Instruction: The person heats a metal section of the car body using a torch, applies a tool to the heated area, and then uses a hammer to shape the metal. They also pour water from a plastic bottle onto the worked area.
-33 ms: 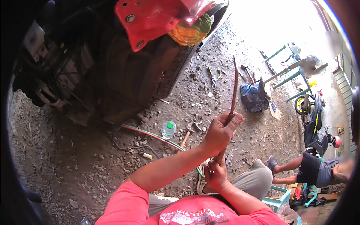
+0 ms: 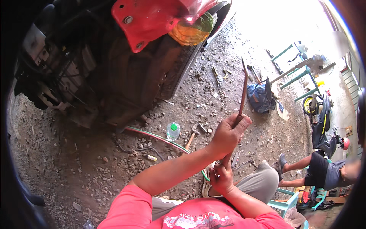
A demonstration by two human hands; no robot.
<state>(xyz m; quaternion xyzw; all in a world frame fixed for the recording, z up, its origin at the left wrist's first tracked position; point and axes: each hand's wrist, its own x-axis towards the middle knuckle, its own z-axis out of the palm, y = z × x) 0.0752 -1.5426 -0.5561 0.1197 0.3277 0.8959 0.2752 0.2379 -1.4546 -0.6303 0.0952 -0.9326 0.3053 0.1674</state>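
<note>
A long, reddish-brown metal bar with a thin, slightly bent tip rises steeply in front of me. My left hand is wrapped round its middle, thumb along the bar. Below it, my right hand is closed round the lower end, close to my knee. The bar's bottom end is hidden by the right hand. On the ground left of my hands lie a wooden-handled hammer and a water bottle with a green cap.
A vehicle with a red body panel fills the upper left. Red and green hoses cross the gravel. A blue bag with tools stands ahead. At right are a pedestal fan, a motorcycle and a seated person.
The view has shifted slightly, so the surroundings sit a little differently. The bar's tip has moved slightly to the right, with both hands still round the bar.
</note>
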